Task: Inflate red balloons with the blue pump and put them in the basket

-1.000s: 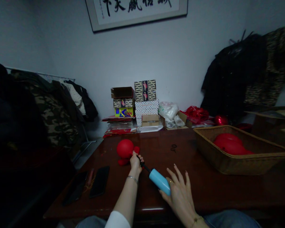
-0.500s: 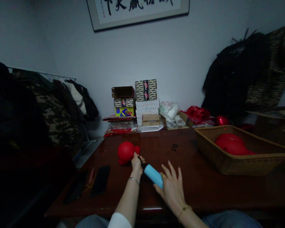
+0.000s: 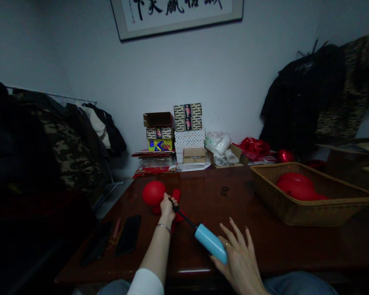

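Observation:
A round red balloon (image 3: 154,193) sits at the fingertips of my left hand (image 3: 167,209), which is closed around the balloon's neck and the black nozzle end of a pump. The pump's thin black rod (image 3: 186,218) shows between that hand and its light blue barrel (image 3: 211,243). My right hand (image 3: 240,256) has its fingers spread, with the palm side against the barrel's rear end and the thumb below it. More red balloon pieces (image 3: 176,196) lie beside and beneath my left hand on the dark brown table (image 3: 233,213).
On the right stands a wicker basket (image 3: 307,214) holding red balloons (image 3: 298,186). Two dark phones (image 3: 128,234) lie at the left. A small black loop (image 3: 224,191) is mid-table. Boxes (image 3: 190,141), plastic bags and red items line the back.
My right hand and the blue barrel have moved right and toward me, exposing the rod. My left hand and the balloon have shifted left; the balloon looks slightly smaller.

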### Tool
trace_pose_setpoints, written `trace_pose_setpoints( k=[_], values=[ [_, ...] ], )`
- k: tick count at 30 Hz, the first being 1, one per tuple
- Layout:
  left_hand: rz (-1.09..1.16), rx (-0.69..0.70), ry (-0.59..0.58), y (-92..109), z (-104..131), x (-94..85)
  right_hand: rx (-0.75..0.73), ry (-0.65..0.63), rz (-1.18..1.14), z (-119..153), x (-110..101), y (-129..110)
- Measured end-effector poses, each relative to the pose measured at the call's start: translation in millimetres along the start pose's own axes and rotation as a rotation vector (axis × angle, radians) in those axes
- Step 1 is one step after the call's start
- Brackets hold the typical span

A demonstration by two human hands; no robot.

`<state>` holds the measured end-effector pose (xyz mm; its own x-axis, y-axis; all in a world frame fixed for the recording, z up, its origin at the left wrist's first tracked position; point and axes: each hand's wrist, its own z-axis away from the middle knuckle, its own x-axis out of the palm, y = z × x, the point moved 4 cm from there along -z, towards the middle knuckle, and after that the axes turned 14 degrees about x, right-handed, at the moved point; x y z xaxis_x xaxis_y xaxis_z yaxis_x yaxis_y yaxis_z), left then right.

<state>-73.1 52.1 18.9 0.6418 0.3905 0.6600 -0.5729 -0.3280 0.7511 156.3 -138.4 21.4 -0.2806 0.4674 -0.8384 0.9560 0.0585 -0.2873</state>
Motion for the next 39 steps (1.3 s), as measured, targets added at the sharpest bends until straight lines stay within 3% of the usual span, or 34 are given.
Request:
trace_pose_setpoints(
  k=[4, 10, 17, 23, 29, 39],
  values=[
    [-0.004, -0.013, 0.001, -3, 7, 2.1, 0.011, 0.01, -0.005, 1, -1, 2],
    [-0.002, -0.058, -0.013, -15, 23, 5.7, 0.087, -0.04, -0.025, -11, -4, -14],
    [-0.013, -0.096, -0.037, -32, 39, 8.0, 0.1, -0.049, -0.015, -30, 11, -37],
    [-0.042, -0.078, -0.035, -29, 38, 6.3, 0.083, -0.039, -0.013, -31, 21, -42],
    [-0.039, -0.058, -0.01, -23, 30, 2.5, 0.074, -0.066, -0.028, -23, 14, -34],
    [-0.027, -0.012, 0.021, -5, 9, -7.3, -0.003, -0.015, -0.009, 7, 8, 8]
  ],
)
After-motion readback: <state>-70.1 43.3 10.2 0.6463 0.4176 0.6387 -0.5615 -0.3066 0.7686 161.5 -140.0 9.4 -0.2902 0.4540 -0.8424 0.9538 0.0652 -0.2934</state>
